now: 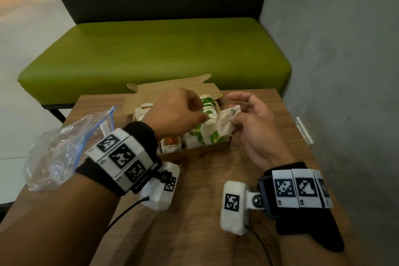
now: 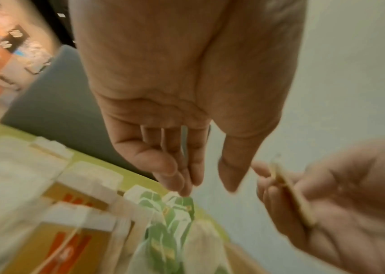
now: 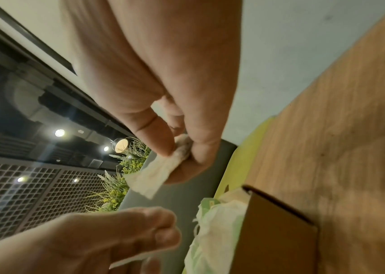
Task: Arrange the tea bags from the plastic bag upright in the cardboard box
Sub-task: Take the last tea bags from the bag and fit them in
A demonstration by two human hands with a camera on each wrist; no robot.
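right grip (image 1: 248, 123) pinches a tea bag (image 1: 226, 120) just at 3 o'clock of the box (image 1: 207, 149); left grip (image 1: 177, 112), fingers loose, parts the row. next: slot it upright.

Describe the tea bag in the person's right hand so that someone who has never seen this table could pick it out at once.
On the wooden table stands an open cardboard box filled with tea bags. Just above its right end, the right hand pinches one tea bag. It is plain white with dark specks and out of the box, while the boxed ones there carry green print.
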